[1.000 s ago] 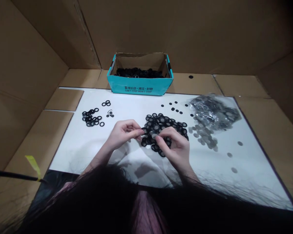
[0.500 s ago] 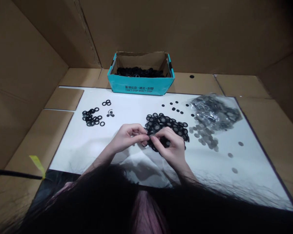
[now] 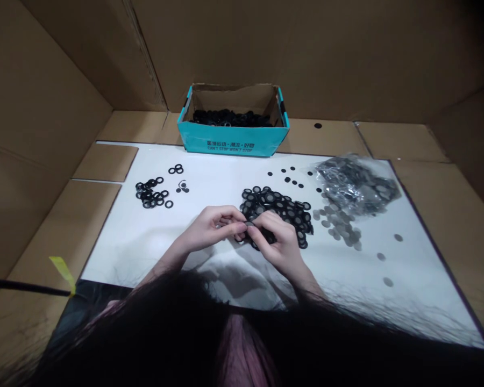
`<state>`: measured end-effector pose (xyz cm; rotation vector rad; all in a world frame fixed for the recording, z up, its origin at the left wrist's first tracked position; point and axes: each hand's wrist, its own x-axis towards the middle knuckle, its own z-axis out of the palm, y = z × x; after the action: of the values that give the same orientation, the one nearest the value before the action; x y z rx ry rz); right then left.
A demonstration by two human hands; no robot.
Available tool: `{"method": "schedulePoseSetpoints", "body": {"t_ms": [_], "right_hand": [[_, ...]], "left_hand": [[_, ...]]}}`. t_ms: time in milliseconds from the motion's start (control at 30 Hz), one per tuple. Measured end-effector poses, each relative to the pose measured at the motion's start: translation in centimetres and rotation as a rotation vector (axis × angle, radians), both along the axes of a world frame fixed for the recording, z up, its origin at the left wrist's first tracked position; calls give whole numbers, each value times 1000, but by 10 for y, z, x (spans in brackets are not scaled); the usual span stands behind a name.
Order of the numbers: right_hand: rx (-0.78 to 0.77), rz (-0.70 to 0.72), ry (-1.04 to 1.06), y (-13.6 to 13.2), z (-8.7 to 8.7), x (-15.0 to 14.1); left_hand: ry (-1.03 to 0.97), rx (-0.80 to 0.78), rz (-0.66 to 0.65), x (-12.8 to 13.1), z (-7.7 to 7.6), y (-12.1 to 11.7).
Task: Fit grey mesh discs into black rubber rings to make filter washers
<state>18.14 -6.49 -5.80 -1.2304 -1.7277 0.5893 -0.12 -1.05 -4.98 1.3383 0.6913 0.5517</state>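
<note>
Black ring (image 3: 249, 224) pinched between both hands (image 3: 247, 228).

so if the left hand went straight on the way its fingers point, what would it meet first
Most likely the right hand's fingertips, just past the small round piece that both hands seem to pinch, though depth is hard to judge here.

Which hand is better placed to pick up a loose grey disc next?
Probably the right hand: it is nearer the loose grey discs, which lie to its right. The left hand is farther off. Both pinch a small round piece, so neither looks free.
</note>
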Motion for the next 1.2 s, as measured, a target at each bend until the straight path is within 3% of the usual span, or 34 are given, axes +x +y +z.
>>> {"method": "schedulePoseSetpoints", "body": {"t_ms": [400,667,1000,1200], "right_hand": [[-98,121,258,-1,-11,1],[-90,134,295,-1,-6,0],[-44,95,247,-2,-7,-5],[9,-18,180,-3,-7,-9]], "left_hand": [[17,-62,-97,1,13,-1],[-21,-72,-76,1,9,-2],[36,-49,-168,-4,19,6],[40,20,-71,0,13,4]]}}
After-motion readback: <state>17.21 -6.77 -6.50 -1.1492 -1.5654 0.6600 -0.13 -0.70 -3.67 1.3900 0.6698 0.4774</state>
